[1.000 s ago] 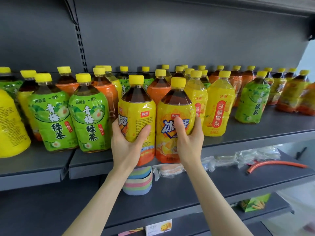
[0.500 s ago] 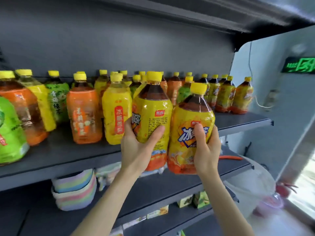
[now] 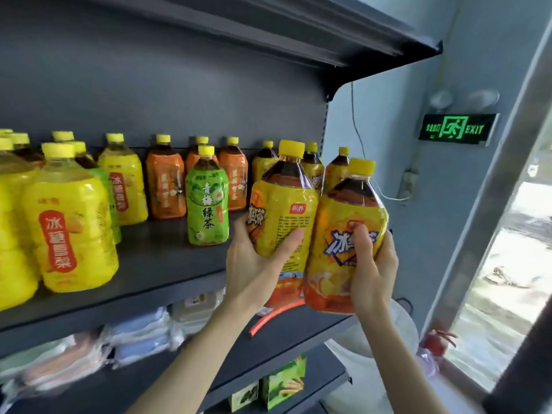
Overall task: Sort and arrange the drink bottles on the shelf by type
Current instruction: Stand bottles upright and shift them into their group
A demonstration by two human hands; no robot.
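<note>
Left hand (image 3: 254, 273) grips the left bottle (image 3: 283, 210) round its middle, thumb across the yellow label. Right hand (image 3: 373, 273) grips the right bottle (image 3: 349, 234) the same way. Both are yellow-and-orange bottles of dark tea. They touch side by side in the air in front of the right end of the shelf (image 3: 155, 264), and the right one tilts slightly to the right. More dark-tea bottles with yellow labels stand at that end, but the held pair hides most of them, so I cannot tell how many.

Below is a lower shelf (image 3: 298, 339). A big yellow bottle (image 3: 71, 228) stands at the front left of the upper one. Orange bottles (image 3: 165, 186) line the back, and a green bottle (image 3: 207, 204) stands just in front of them, near the left hand. Wrapped packets (image 3: 137, 333) lie on the lower shelf. A lit exit sign (image 3: 457, 130) hangs on the wall to the right. An orange hose (image 3: 268, 319) lies on the lower shelf under the held bottles.
</note>
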